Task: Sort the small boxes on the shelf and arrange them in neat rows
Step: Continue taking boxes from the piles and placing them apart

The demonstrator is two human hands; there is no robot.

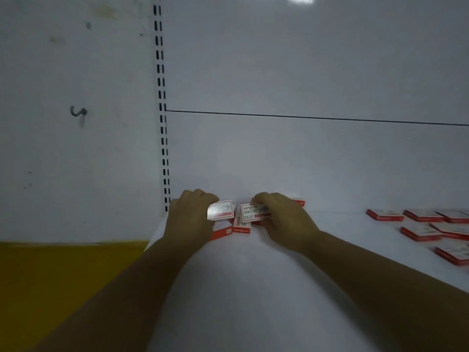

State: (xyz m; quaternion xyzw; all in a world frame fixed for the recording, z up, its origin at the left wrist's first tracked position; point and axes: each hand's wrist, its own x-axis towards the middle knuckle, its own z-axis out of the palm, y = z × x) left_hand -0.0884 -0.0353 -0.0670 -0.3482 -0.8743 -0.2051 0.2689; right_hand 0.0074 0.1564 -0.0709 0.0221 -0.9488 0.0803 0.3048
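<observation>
Small red-and-white boxes stand clustered at the back left corner of the white shelf (253, 288). My left hand (190, 217) grips one box (221, 210), tilted up with its white face toward me. My right hand (281, 217) holds another box (253, 212) with printed text on its face. Under and between them stand more boxes (241, 226) on edge, partly hidden by my fingers. One box (299, 201) peeks out behind my right hand.
Several loose red-and-white boxes (421, 224) lie flat at the right end of the shelf. A slotted upright (163, 123) runs up the white back panel. Left of the shelf are a grey wall and a yellow surface (50, 288).
</observation>
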